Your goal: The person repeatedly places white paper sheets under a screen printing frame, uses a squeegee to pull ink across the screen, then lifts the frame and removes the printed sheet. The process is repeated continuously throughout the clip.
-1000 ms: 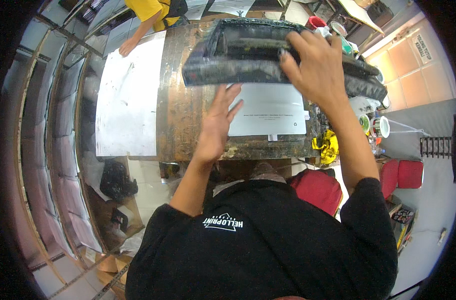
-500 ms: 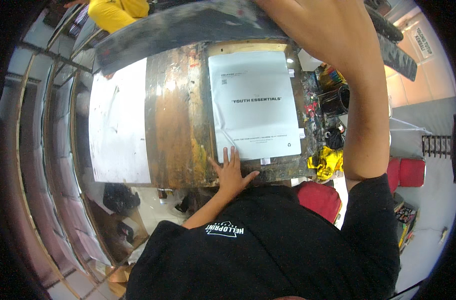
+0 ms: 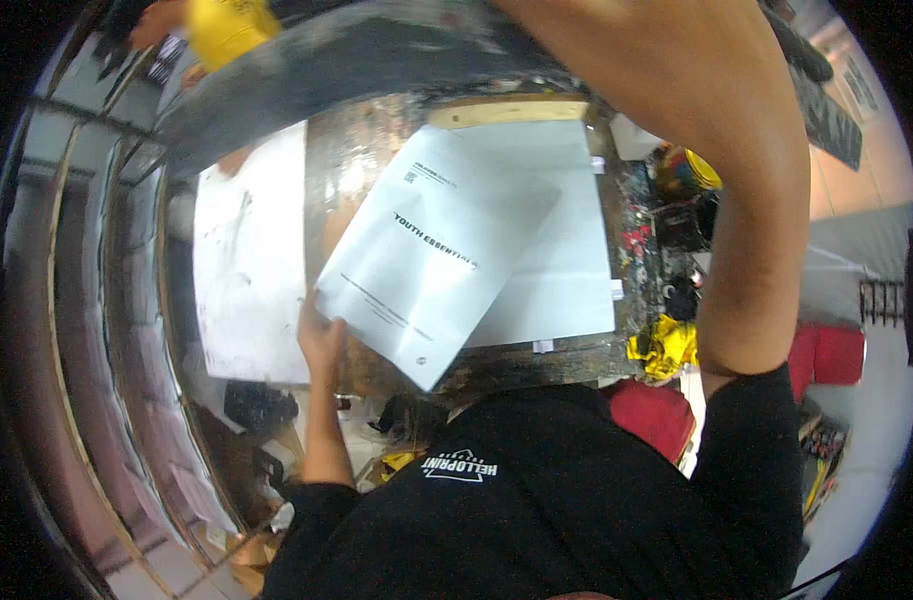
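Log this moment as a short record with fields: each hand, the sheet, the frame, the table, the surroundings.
left hand: grips the lower left edge of the printed white sheet
right hand: raised toward the top of the picture, out of view; only the forearm shows
sheet: lifted and turned askew over a second white sheet lying flat
frame: dark screen frame tilted up above the table
table: paint-stained work table
surroundings: yellow rag at the table's right edge; another person's yellow sleeve at top left
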The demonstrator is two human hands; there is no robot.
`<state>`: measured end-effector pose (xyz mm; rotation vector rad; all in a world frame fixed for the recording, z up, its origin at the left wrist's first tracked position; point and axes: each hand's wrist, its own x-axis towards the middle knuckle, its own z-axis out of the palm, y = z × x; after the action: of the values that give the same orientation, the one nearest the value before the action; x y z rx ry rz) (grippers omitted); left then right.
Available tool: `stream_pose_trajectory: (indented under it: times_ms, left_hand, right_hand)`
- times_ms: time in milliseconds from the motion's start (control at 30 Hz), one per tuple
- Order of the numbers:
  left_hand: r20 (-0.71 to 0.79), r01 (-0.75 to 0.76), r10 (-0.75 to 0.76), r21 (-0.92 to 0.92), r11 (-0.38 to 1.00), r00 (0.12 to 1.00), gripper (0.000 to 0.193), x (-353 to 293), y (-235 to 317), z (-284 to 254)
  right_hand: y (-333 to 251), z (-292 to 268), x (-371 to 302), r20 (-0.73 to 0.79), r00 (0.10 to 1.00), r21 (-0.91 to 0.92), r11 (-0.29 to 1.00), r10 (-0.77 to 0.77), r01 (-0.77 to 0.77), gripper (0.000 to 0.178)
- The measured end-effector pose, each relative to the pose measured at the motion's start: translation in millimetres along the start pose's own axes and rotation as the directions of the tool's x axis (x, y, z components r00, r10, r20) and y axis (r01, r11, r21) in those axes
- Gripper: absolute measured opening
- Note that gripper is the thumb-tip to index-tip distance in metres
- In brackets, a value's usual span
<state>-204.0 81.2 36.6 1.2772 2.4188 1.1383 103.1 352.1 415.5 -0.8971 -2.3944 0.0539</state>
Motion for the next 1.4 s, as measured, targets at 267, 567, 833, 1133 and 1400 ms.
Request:
stream_pose_trajectory:
  times_ms: [267, 567, 833, 1133, 1400]
  left_hand:
    - [-0.053, 0.146, -0.136, 0.33, 0.933, 0.989, 0.079, 138.5, -71.2, -59.1]
    - [0.7, 0.692, 0.044, -0.692, -0.204, 0.713, 0.109, -146.6, 179.1, -13.6]
    - [0.902, 0.918, -0.291, -0.371, -0.142, 0.32, 0.117, -177.4, 67.2, 95.3]
    - [0.863, 0.937, -0.439, -0.329, -0.114, 0.25, 0.119, -185.7, 71.8, 95.6]
    - [0.825, 0.921, -0.508, -0.363, -0.142, 0.247, 0.123, -184.6, 94.6, 75.0]
  right_hand:
    - [25.6, 58.2, -27.6, -0.385, 0.915, 0.012, 0.992, 0.117, -0.122, 0.04]
    - [-17.4, 104.6, -254.4, 0.532, 0.842, -0.136, 0.972, -0.09, 0.189, 0.043]
    - [0.1, 250.7, -406.5, 0.54, 0.841, 0.031, 0.998, 0.035, -0.061, 0.054]
    - [135.1, 371.1, -186.3, 0.352, 0.936, -0.051, 0.998, -0.007, 0.026, 0.051]
    - [253.3, 403.9, -10.6, 0.449, 0.891, 0.014, 0.998, -0.062, 0.062, 0.044]
